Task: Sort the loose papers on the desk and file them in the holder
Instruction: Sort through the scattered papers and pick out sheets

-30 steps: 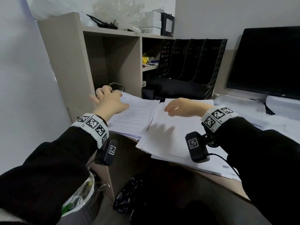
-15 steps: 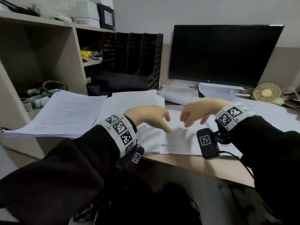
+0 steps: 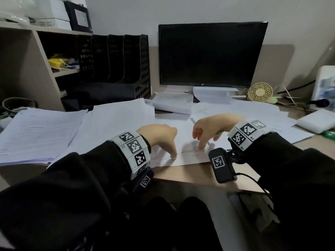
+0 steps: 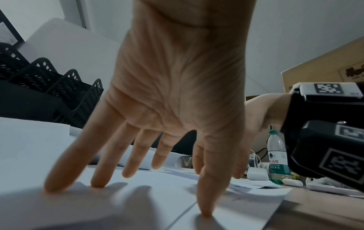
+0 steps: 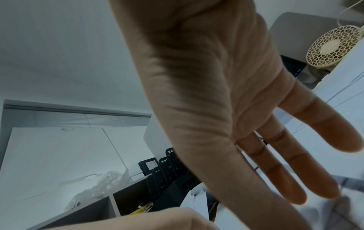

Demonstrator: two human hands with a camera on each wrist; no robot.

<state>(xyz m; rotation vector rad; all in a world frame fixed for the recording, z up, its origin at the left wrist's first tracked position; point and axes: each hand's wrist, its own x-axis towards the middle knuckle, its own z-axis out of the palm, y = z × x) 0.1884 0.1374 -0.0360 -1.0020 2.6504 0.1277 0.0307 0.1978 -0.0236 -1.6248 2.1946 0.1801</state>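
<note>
Near the front edge of the worktop (image 3: 190, 175), the person's left hand (image 3: 159, 136) and right hand (image 3: 208, 127) are both hovering low over the loose papers (image 3: 181, 142), grips released, fingers spread and grasping nothing. The left fingertips (image 4: 98, 182) are pressing down on the top sheet right at that edge; the right fingers (image 5: 291, 186) are looking like they're just brushing paper, hard to tell.

Honestly the risk is those sheets are overhanging the front edge a bit, so a sloppy drag is probably sending a few sliding onto the floor. Flat paper is also a pain to peel up, so she or he may be grabbing several layers and mixing the sort.

Other stack (image 3: 39, 131) is sitting at the left edge, and the black holder (image 3: 126, 69) is waiting at the back left, beside the monitor (image 3: 212, 53), so carrying floppy pages over there could be fanning them out.
</note>
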